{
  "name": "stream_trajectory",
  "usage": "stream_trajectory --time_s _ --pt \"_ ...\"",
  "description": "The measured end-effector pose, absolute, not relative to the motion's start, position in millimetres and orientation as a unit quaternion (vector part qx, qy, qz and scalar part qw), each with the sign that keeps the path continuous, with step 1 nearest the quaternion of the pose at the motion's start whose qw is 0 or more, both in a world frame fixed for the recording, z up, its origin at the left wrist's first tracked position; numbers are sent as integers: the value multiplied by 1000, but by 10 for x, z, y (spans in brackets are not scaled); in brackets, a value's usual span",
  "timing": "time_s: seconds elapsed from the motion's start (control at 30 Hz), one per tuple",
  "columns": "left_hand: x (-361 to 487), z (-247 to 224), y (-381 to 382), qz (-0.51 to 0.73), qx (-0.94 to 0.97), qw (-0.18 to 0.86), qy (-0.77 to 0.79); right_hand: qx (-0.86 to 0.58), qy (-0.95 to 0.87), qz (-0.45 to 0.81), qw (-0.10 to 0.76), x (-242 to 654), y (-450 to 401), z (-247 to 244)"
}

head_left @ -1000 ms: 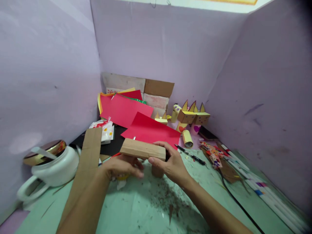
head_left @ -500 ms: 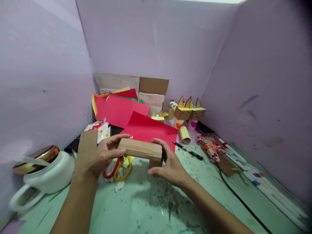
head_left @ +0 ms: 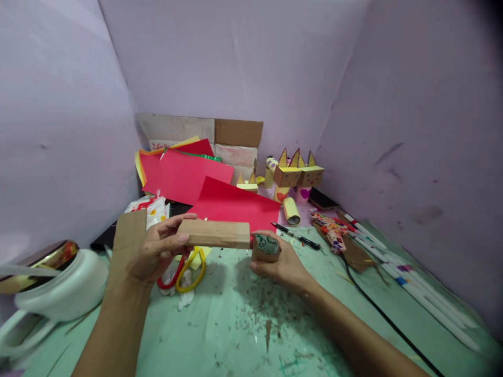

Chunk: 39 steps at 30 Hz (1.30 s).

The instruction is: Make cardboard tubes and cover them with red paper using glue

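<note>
While I watch through the head camera, the left hand (head_left: 157, 248) grips one end of a cardboard block (head_left: 216, 233), its thumb on the near face and the other fingers round the far side. I see the block held roughly level above the green surface (head_left: 204, 335), its free end pointing at the right hand (head_left: 288, 267). There the fingers are curled round a short cardboard tube (head_left: 264, 257), clasping it with the open end turned toward me. Green patterned material (head_left: 267, 243) shows inside that opening; I cannot tell whether it lines the wall or fills the tube. Block and tube are just beside each other, and I cannot make out whether they touch.

At far left I have a white mug (head_left: 65, 290) with a gold lid (head_left: 53, 259) tilted at its mouth and a pale, flat handle (head_left: 27, 270) lying across; what the mug holds is hidden from me. Near the left wrist, a white packet (head_left: 157, 212) printed with yellow flowers keeps its contents out of sight. An opened cardboard box (head_left: 239, 133) stands at the back wall, red sheets (head_left: 188, 178) in front of it. Farther right, a yellow tube (head_left: 291, 209) lies on its side, its open end too dark inside to read.
</note>
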<state>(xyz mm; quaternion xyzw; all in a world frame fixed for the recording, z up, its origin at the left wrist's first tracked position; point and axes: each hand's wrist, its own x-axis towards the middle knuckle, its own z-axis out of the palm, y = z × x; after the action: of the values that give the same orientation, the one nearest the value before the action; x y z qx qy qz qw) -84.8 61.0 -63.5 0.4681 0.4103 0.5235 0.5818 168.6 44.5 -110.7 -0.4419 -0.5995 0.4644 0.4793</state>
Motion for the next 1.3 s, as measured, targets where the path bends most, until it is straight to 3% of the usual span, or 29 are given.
stream_trajectory --time_s 0.6,1.3 --pt "-623 -750 653 506 465 606 400 -425 -579 464 518 1762 420 -1307" --pt "-551 -771 612 510 476 595 400 -426 -599 472 486 1759 400 -1315"
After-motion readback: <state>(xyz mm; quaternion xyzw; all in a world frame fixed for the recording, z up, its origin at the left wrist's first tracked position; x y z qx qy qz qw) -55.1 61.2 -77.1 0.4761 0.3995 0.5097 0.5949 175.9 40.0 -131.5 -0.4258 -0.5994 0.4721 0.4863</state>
